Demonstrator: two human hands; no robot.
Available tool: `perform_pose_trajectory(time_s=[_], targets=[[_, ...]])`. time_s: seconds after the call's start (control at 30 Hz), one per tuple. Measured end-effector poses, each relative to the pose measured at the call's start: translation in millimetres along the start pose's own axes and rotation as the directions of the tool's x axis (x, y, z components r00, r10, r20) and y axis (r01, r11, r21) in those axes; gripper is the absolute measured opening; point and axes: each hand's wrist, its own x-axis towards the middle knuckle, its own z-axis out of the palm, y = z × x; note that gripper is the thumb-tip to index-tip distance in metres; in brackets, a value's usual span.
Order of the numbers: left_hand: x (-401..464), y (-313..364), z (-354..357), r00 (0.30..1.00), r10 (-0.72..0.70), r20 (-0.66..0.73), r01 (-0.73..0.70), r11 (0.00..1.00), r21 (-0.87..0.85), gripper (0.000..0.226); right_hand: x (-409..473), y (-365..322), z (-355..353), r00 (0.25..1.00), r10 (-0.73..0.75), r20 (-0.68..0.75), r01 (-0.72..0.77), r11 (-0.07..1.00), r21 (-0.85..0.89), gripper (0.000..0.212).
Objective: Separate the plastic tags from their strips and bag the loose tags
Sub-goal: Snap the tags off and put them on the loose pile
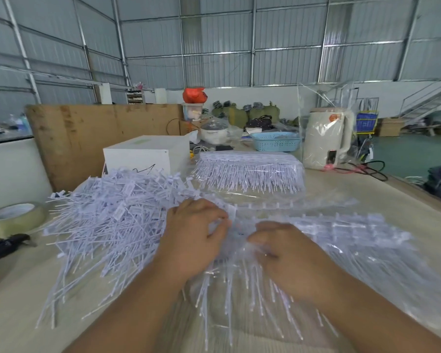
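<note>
— Hundreds of thin white plastic tags, we reckon. How do we sort what lies on the table (pixel 405 200)?

— We see three lots. On the left, a loose pile of tags (pixel 107 222): stiff, needle-thin stems lying criss-cross, each with a small flat rectangular head. At the back, a bagged bundle (pixel 250 171) in clear glossy film, its stems hanging in an even fringe. Under our hands, the strips of tags (pixel 329 230), heads joined in straight rows, stems fanning toward us over crinkled clear plastic.

— And our hands?

— Our left hand (pixel 196 238) sits at the left end of the strips, fingers curled down onto the heads there; motion blur keeps us from telling whether they pinch a tag. Our right hand (pixel 288 253) lies just beside it, fingers bent over the same row, pressing into the stems; whether it truly clamps them we cannot tell either. The two hands are close, not touching.

— What else do we see?

— A roll of clear tape (pixel 13 217) at the left edge, with a dark tool (pixel 5 247) just in front of it. Behind the pile, a white box (pixel 148 154). Farther back, a blue perforated basket (pixel 275 141) and a cream kettle (pixel 326 138) wrapped in clear plastic. The tabletop is pale, matte wood grain.
</note>
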Motion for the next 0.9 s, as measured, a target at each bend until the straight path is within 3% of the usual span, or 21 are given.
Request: perform_pose_trajectory(time_s=[0.07, 0.13, 0.2, 0.27, 0.37, 0.47, 0.53, 0.6, 0.7, 0.8, 0.9], targets=[[-2, 12, -6, 0.970, 0.016, 0.244, 0.045, 0.969, -0.241, 0.036, 1, -1, -1, 0.992, -0.011, -0.128, -0.001, 0.996, -0.092, 0.028], [-4, 19, -6, 0.908, 0.026, 0.417, 0.115, 0.944, -0.310, 0.043, 0, -5, -2, 0.945, -0.015, -0.326, -0.039, 0.986, -0.161, 0.031], [-6, 18, -4, 0.923, -0.005, 0.386, 0.110, 0.962, -0.250, 0.025, -1, -12, -7, 0.892, -0.045, -0.449, -0.056, 0.976, -0.210, 0.031], [-3, 13, -2, 0.963, -0.081, 0.258, 0.144, 0.962, -0.234, 0.011, -4, -22, -10, 0.876, -0.055, -0.479, -0.044, 0.980, -0.192, 0.028], [0, 5, -3, 0.981, -0.185, 0.052, 0.192, 0.942, -0.276, 0.019, -14, -40, -7, 0.903, -0.187, -0.387, 0.097, 0.966, -0.241, 0.020], [1, 3, -5, 0.960, -0.267, -0.079, 0.230, 0.919, -0.320, 0.022, -19, -51, 7, 0.960, -0.263, -0.093, 0.237, 0.944, -0.231, 0.018], [0, 4, -5, 0.953, -0.292, -0.079, 0.247, 0.903, -0.351, 0.023, -14, -43, 18, 0.972, -0.225, 0.063, 0.231, 0.967, -0.106, 0.018], [1, 4, -4, 0.955, -0.290, -0.056, 0.252, 0.898, -0.360, 0.023, -6, -30, 26, 0.982, -0.173, 0.075, 0.179, 0.980, -0.085, 0.014], [1, 5, -3, 0.962, -0.274, -0.014, 0.248, 0.892, -0.378, 0.023, 7, -10, 35, 0.996, -0.076, 0.049, 0.080, 0.992, -0.094, 0.031], [1, 7, -1, 0.968, -0.248, 0.037, 0.245, 0.902, -0.357, 0.021, 12, -4, 43, 0.971, 0.036, 0.237, 0.009, 0.983, -0.184, 0.050], [-2, 11, 1, 0.972, -0.206, 0.115, 0.234, 0.906, -0.353, 0.019, 15, -5, 44, 0.957, 0.100, 0.274, -0.058, 0.986, -0.157, 0.031]])
